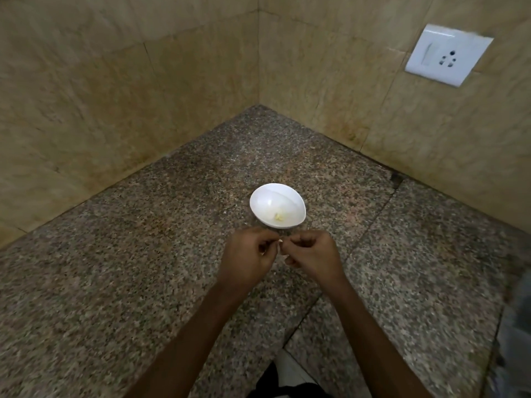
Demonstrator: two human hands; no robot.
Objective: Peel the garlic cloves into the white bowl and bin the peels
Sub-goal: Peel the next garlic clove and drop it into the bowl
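Here, fingers of left hand [247, 255] and right hand [313, 255] clamp one garlic clove [280, 241] near white bowl [265, 196].

Bare forearms [370, 334], black garment [290, 391] below.

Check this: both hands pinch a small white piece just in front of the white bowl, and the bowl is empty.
The white bowl is not empty: the head view shows a small yellowish bit lying in it. The rest stands: the left hand and right hand pinch the white piece just in front of the bowl.
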